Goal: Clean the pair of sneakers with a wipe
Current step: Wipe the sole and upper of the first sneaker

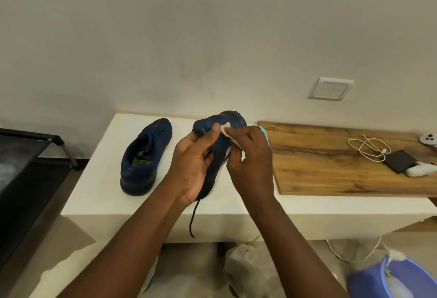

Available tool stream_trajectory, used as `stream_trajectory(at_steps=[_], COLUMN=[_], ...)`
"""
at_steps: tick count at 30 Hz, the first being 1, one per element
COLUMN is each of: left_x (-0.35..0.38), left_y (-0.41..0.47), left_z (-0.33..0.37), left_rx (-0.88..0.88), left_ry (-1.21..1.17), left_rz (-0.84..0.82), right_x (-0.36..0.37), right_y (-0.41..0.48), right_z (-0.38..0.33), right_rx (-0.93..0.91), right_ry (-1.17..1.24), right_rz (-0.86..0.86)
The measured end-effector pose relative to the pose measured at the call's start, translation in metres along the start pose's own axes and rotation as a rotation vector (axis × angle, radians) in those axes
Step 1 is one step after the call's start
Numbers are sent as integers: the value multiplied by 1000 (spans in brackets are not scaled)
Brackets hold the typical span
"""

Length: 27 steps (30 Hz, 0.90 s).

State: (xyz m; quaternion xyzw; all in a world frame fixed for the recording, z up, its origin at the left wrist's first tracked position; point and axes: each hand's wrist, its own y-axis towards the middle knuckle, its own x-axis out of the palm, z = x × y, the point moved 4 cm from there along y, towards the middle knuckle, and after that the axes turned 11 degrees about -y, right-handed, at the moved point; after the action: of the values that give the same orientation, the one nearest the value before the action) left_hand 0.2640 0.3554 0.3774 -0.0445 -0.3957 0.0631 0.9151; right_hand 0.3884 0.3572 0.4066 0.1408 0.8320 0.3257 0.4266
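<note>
Two navy sneakers are in view. One sneaker (145, 160) lies flat on the white ledge (99, 193), toe pointing away from me. The other sneaker (230, 121) is raised above the ledge, toe up, and my left hand (195, 163) grips it around the middle with the thumb on the upper. A black lace (193, 217) dangles from it over the ledge's front edge. My right hand (250, 158) pinches a small white wipe (225, 130) and presses it against the held sneaker near the toe.
A wooden board (331, 165) covers the right part of the ledge, with a white cable (369, 148), a dark wallet-like case (399, 160) and white controllers on it. A teal pack (264, 132) peeks out behind my right hand. A black rack (28, 156) stands left, and a blue basin (392, 281) at bottom right.
</note>
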Motion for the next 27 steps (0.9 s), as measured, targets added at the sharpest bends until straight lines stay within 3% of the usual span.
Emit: stream_trajectory(at_steps=[6, 13, 17, 20, 24, 27], left_x=[-10, -12, -12, -12, -8, -9], left_y=[8, 8, 2, 1, 3, 2], left_z=[9, 1, -8, -10, -16, -18], left_rx=[15, -56, -126, -152, -146, -132], left_ry=[-14, -56, -167, -199, -141, -165], left_rz=[68, 48, -6, -8, -9, -23], right_x=[13, 1, 16, 9, -4, 6], right_y=[-13, 36, 26, 23, 42, 32], right_z=[-28, -2, -41, -36, 3, -21], right_rx=[-162, 78, -87, -138, 6, -78], right_ry=[-67, -103, -210, -213, -242, -172], right_rz=[-90, -19, -261, -270, -253, -332])
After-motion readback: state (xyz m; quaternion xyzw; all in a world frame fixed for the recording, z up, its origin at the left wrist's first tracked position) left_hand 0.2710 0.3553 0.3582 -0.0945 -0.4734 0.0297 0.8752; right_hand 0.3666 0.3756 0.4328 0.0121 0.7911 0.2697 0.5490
